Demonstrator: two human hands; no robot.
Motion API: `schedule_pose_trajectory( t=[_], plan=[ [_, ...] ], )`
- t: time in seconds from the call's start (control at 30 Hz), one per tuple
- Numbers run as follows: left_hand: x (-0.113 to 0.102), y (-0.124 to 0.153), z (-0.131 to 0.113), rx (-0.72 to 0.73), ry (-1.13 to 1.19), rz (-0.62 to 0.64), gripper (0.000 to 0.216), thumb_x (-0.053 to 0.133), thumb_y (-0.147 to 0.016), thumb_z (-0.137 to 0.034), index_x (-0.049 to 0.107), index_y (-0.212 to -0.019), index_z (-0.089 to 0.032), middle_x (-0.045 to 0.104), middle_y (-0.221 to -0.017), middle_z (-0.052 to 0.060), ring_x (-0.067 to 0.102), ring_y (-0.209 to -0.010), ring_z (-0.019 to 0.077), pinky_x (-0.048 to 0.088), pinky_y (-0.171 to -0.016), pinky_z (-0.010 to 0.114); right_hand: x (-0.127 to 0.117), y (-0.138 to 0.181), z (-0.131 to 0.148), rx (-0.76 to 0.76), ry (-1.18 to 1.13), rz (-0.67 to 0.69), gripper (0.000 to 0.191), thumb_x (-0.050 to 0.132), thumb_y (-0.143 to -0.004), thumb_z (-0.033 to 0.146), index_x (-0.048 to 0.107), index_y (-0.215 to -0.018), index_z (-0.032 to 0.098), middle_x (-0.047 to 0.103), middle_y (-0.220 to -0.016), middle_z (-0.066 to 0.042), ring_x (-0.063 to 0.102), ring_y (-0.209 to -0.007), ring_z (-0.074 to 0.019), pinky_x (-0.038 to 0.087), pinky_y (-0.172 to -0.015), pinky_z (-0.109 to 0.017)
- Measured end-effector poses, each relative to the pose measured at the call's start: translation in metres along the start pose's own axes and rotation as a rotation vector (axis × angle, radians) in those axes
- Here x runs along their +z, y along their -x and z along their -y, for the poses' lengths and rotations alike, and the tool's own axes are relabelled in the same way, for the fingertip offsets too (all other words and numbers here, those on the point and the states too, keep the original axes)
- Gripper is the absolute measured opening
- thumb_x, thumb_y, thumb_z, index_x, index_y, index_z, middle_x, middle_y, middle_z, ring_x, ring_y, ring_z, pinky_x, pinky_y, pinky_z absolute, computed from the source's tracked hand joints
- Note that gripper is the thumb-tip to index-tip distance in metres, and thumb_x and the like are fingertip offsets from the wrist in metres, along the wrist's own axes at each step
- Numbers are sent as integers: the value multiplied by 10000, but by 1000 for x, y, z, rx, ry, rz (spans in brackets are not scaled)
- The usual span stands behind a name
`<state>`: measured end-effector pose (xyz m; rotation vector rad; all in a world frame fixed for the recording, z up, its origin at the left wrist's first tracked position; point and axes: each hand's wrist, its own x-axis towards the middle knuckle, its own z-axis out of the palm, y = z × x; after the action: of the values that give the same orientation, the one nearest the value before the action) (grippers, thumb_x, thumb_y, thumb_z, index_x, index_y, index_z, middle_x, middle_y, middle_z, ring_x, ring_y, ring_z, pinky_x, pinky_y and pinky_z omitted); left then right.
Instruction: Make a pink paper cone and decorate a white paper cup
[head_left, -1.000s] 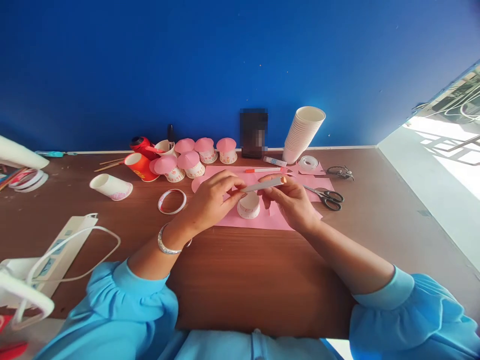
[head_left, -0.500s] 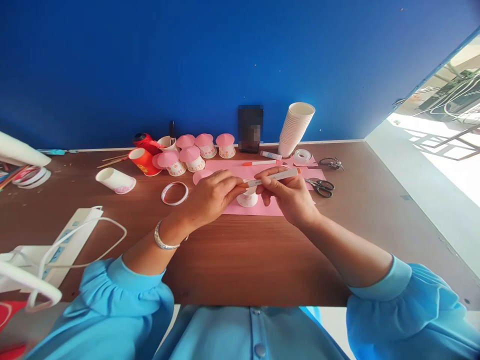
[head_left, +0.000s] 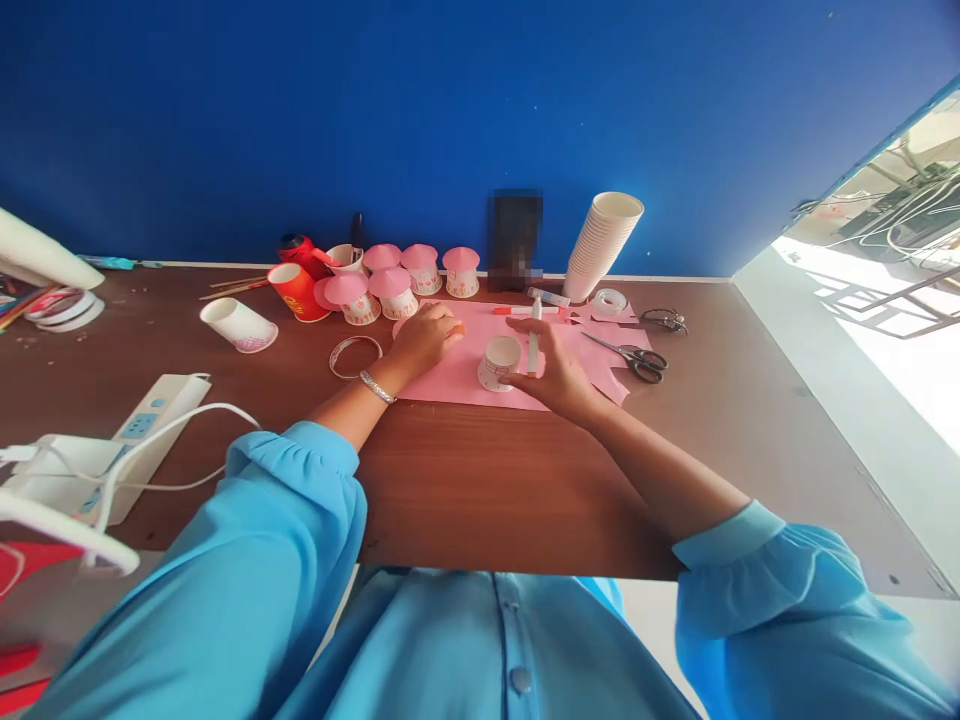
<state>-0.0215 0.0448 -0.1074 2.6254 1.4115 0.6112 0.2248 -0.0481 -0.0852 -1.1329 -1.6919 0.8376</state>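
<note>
1. Head view: right hand (head_left: 553,372) is clamping a white marker (head_left: 533,338) between thumb and fingers. The marker is pointing away from the person, and its tip is too small to make out.
2. A small paper cup (head_left: 500,360) is standing just left of the right hand, open end up, on the pink paper (head_left: 450,382). The thumb is sitting close against it; I cannot tell if it is touching.
3. Left hand (head_left: 429,338) is resting on the pink paper well left of the cup, fingers curled together around a small orange bit that looks like an orange cap (head_left: 453,329).
4. Beyond the right hand: an orange pen (head_left: 525,310), a tape roll (head_left: 609,300) and a stack of cups (head_left: 604,245). To its right: scissors (head_left: 637,358).
5. Beyond the left hand: pink-topped cups (head_left: 397,290) and a red cup (head_left: 298,290). To its left: a thin ring (head_left: 356,356) and a cup lying on its side (head_left: 238,325), all on the brown surface (head_left: 480,480).
6. Step, judging: the marker is looking uncapped and is being brought to the cup, with nothing drawn yet that I can see.
7. Marking that cup would be calling for a steadying hold on it, since it looks light and nothing is gripping it, plus a tip-down turn of the marker.
</note>
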Motion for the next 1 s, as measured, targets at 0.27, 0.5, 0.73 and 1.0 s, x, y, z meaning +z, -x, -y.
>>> schedule_pose_trajectory(
  t=[0.27, 0.5, 0.73, 1.0],
  plan=[
    [-22, 37, -33, -84, 883, -13, 717, 806, -845, -434, 542, -1485, -249, 561, -1543, 145, 523, -1432, 330, 431, -1186, 519, -6, -16, 0, 124, -163, 35, 478, 846, -793, 352, 598, -1195, 277, 704, -1088, -36, 682, -886, -221, 606, -690, -366],
    [-16, 54, -82, -160, 1839, 340, 716, 825, -806, -590, 642, -1408, -249, 629, -1489, 149, 536, -1440, 391, 432, -1183, 527, -7, -17, 26, 131, -469, 129, 546, 914, -757, 371, 603, -1197, 291, 697, -993, -4, 652, -734, -165, 592, -565, -299],
    [-4, 41, -89, -420, 2074, 194, 623, 720, -878, -657, 726, -1235, -146, 789, -1159, 130, 751, -1081, 286, 580, -1034, 442, -11, -22, 21, -68, -310, -130, 346, 809, -889, 459, 672, -1141, 264, 740, -1031, -27, 687, -820, -176, 614, -716, -339],
    [2, 15, -89, -489, 2102, 90, 621, 659, -903, -690, 735, -1195, -146, 794, -1079, 109, 760, -1019, 239, 602, -979, 376, -28, -25, 44, -254, -520, -274, 250, 662, -1011, 452, 780, -932, 246, 662, -718, 3, 607, -572, -139, 491, -528, -302]
  ],
)
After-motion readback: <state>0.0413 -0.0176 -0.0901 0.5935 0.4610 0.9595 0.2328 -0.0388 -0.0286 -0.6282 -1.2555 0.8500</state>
